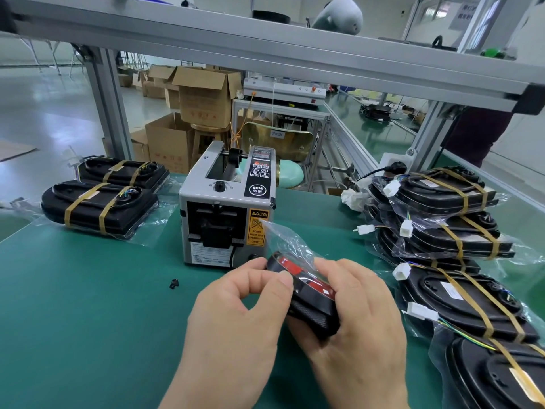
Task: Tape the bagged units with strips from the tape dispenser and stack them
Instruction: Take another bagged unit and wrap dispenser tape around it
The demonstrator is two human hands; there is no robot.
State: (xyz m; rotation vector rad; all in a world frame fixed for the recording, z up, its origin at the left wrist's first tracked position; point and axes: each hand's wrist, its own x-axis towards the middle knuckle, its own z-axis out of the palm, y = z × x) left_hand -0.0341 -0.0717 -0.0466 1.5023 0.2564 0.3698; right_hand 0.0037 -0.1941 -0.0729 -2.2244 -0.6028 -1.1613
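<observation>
I hold a black bagged unit (312,308) on its edge over the green mat, just in front of the grey tape dispenser (227,208). My left hand (236,314) pinches its near top edge between thumb and fingers. Fingers of my right hand (354,320) curl round its right side. The loose end of the clear bag (289,237) sticks up toward the dispenser. Two taped units (97,206) lie at the left, one behind the other. Several bagged units (451,231) banded with tan strips are piled at the right.
A small black scrap (174,283) lies on the green mat (88,305) left of my hands. An aluminium frame beam (265,45) crosses overhead, with posts at both back corners. Cardboard boxes (203,95) and another workbench stand beyond the table.
</observation>
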